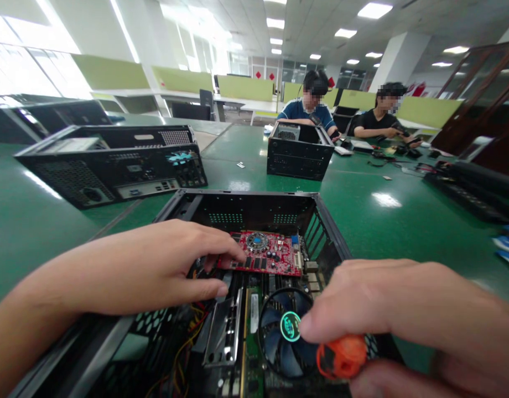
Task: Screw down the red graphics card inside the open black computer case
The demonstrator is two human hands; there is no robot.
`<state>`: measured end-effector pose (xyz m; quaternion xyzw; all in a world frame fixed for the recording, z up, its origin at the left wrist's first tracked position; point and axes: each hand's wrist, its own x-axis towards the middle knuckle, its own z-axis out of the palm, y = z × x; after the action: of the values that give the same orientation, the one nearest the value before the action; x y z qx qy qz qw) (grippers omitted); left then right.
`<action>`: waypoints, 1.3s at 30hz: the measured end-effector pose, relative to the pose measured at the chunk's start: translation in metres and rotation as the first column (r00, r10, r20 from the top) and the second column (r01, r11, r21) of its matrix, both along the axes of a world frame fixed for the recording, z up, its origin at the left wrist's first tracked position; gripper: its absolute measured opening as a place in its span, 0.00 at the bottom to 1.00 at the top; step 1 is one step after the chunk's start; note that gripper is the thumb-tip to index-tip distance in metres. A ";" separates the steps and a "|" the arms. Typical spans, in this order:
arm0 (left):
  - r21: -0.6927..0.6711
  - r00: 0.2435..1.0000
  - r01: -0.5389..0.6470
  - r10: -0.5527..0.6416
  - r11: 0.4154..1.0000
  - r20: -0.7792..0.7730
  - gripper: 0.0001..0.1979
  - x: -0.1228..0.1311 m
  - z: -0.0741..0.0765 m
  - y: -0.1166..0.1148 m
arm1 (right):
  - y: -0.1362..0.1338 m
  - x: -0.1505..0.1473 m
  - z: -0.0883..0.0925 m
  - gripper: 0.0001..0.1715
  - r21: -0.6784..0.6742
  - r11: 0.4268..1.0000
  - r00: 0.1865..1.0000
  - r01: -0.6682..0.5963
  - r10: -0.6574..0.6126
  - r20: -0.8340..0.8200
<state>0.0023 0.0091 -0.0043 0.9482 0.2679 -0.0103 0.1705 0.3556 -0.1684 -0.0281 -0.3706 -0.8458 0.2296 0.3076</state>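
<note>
Under ceiling lights in an open office, a green table (pixel 225 146) bears several black computer cases, with two people seated at its far side, upper right. In the open case (pixel 248 193) at the frame's lower centre, a red circuit card (pixel 279 249) lies above a black cooling fan (pixel 275 351), a green board strip (pixel 249 348) and a metal bracket (pixel 217 345); coloured wires (pixel 180 354) run lower left. The left hand (pixel 183 262), thumb spread from its fingers, has fingertips at the card's left end. At lower right, the right hand (pixel 391 304) pinches an orange-and-black object (pixel 348 354) over the fan's edge. Another open case (pixel 92 174), upper left, holds a metal box (pixel 82 143).
</note>
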 end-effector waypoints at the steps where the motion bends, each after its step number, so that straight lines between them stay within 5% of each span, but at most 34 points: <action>1: -0.002 1.000 -0.004 0.004 1.000 0.001 0.17 0.000 0.000 0.000 | 0.001 -0.005 0.001 0.22 0.004 1.000 1.000 0.009 -0.009 -0.003; 10: 0.002 0.999 0.032 -0.032 0.999 0.001 0.16 0.000 0.004 -0.005 | 0.016 -0.042 0.004 0.16 -0.013 1.000 0.997 0.005 -0.006 -0.081; 18: -0.055 1.000 -0.004 0.003 0.998 -0.018 0.19 0.002 0.003 -0.002 | 0.016 -0.044 -0.001 0.17 -0.037 0.998 0.990 -0.051 0.046 -0.131; 22: -0.054 1.000 -0.001 0.000 0.999 -0.019 0.18 0.002 0.003 -0.004 | 0.014 -0.045 -0.005 0.14 -0.026 0.999 0.969 0.025 -0.030 -0.246; 25: -0.060 1.000 -0.006 0.005 0.998 -0.009 0.16 0.003 0.004 -0.004 | 0.013 -0.044 -0.002 0.17 0.000 0.999 0.984 -0.039 0.039 -0.171; 30: -0.050 1.000 -0.003 0.003 0.999 -0.013 0.17 0.002 0.004 -0.004 | 0.015 -0.052 0.005 0.10 0.065 0.998 0.991 -0.013 0.022 -0.129; 39: -0.037 0.999 0.033 -0.033 0.999 0.017 0.17 0.000 0.004 -0.007 | 0.009 -0.046 0.006 0.12 0.138 0.988 0.991 0.064 -0.046 -0.128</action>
<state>0.0025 0.0020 -0.0006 0.9492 0.2505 -0.0102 0.1902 0.3098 -0.1596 -0.0222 -0.3560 -0.8286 0.1830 0.3914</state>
